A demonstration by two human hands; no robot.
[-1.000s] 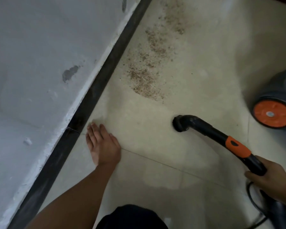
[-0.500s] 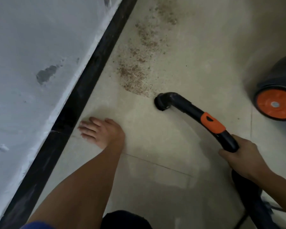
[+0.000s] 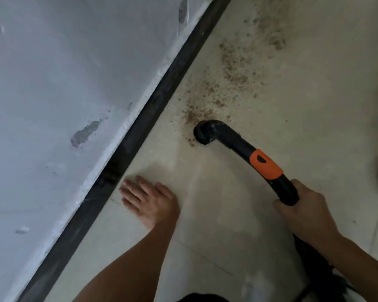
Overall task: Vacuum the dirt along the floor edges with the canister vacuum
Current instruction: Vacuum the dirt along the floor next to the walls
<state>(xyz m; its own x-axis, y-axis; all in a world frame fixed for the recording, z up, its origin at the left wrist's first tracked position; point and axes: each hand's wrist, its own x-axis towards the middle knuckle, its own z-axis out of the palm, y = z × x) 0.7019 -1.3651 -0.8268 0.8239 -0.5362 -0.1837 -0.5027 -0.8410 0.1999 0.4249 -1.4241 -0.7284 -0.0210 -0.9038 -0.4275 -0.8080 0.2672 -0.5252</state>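
Pale floor tile (image 3: 303, 138) is strewn with brown dirt (image 3: 234, 70) near the edge; its near end is touched by the vacuum nozzle (image 3: 202, 132). The wand (image 3: 266, 165) is gripped by the right hand (image 3: 303, 212); the left hand (image 3: 148, 199) is laid flat. Most dirt is judged left. Black skirting (image 3: 140, 127) is set under a grey wall (image 3: 52, 83).

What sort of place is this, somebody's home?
Probably an indoor room, perhaps newly finished or under repair: pale floor tiles, a rough grey wall with chipped patches, and a black skirting strip at its foot. Home or not, I cannot tell.
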